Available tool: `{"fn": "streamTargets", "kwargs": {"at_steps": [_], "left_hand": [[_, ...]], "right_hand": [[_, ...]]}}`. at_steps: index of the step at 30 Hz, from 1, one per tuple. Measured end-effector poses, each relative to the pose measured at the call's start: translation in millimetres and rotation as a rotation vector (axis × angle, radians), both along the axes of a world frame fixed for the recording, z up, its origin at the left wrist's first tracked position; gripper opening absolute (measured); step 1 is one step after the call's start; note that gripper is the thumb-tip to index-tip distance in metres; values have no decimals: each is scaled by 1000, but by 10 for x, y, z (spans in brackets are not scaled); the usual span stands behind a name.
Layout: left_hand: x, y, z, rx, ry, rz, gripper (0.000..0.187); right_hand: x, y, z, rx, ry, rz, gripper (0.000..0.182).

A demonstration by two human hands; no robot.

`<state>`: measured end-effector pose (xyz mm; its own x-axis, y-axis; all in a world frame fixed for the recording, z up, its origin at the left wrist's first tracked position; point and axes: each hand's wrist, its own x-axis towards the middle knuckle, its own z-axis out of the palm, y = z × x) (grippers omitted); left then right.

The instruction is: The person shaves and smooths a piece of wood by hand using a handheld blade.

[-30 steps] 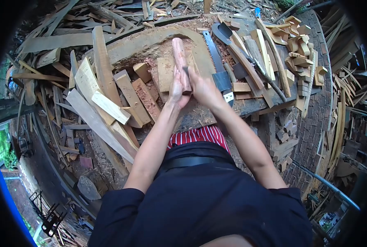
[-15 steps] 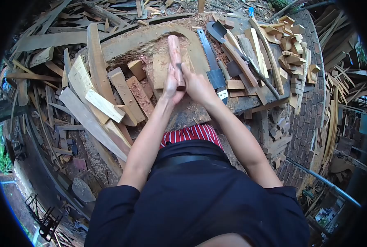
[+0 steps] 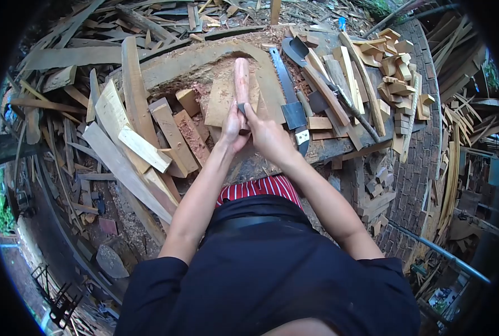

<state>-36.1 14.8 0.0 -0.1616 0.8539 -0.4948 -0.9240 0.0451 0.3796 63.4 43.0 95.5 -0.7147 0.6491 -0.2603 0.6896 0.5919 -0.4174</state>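
"Position first: where do we have the reddish wood piece (image 3: 241,78)?"

"Pointing away from us, over the pale block (image 3: 218,102) on our bench (image 3: 250,163). We can't tell whether it rests on that block. Its far end is bare; our hands mostly cover the near end."

"And how do those hands stand?"

"Our left hand (image 3: 233,130) grips the near end, palm along its left side. Our right hand (image 3: 269,138) pinches a small dark piece (image 3: 241,107) against the wood. What that piece is, we can't make out."

"So which step would we say we're at?"

"Working the surface, we judge, by rubbing or scraping. Another stroke calls for a firm left hold and even pressure from the right, with our left fingertips clear of the dark piece's path."

"What differs from half a second ago?"

"The dark piece sits slightly nearer our end of the wood, and less of that end shows between our palms. The wood leans less to the left, though our view has shifted a little too. Both grips look unchanged, and the saw (image 3: 283,75) lies right of the block as before."
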Motion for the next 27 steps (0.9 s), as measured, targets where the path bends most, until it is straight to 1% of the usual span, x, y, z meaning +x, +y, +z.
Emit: {"fn": "streamTargets", "kwargs": {"at_steps": [2,3,4,5,6,7,8,9,10,12,13,14,15,16,17,18,19,21,22,23,26,27], "left_hand": [[99,-88,-39,-16,31,-28,44],[100,-101,0,-18,78,-81,44],[85,-125,63,-23,128,-129,43],[120,-150,233,-58,92,-74,40],[75,-198,211,-63,96,-65,40],[25,-257,180,-37,-70,-88,39],[2,-299,147,-8,-240,-113,38],[-27,-282,163,61,-472,-66,38],[-59,-275,138,61,-474,-67,38],[-123,-253,117,34,-435,-139,42],[-74,-215,184,-24,-223,-108,48],[-97,-179,210,-17,-221,-105,48],[-104,-177,209,-6,-71,-121,50],[-109,-193,253,-1,79,-136,53],[-121,-167,295,-78,173,-120,57],[-144,-151,263,-82,174,-115,57],[-164,-139,229,-94,159,-110,56],[-160,-120,227,-130,155,-127,52],[-160,-114,208,-133,156,-127,52],[-153,-120,186,-144,115,-114,50],[-105,-112,185,-176,66,-80,44],[-132,-97,174,-166,62,-84,43]], "right_hand": [[-72,211,-90,5,40,-93,48],[-124,365,-156,-5,15,-160,44],[-140,537,-331,8,37,-154,42],[-132,630,-379,-19,77,-131,42],[-140,653,-344,-52,115,-106,43],[-139,655,-323,-57,114,-101,43],[-119,670,-299,-115,120,-109,43],[-91,673,-271,-173,126,-121,44],[-51,688,-312,-172,124,-122,44],[-10,743,-393,-252,191,-150,45],[-30,705,-201,-245,193,-146,45],[-5,631,0,-383,174,-206,45],[24,529,143,-527,150,-266,45],[69,456,88,-532,146,-263,45],[118,390,-19,-494,206,-211,45],[149,330,-74,-453,268,-157,45],[143,242,-56,-441,241,-148,45],[150,37,-15,-254,254,-99,43],[120,-74,103,-176,269,-81,43],[118,-138,258,-266,55,-101,43],[106,-137,214,-215,59,-105,43],[102,-48,62,-224,186,-90,44]]}}
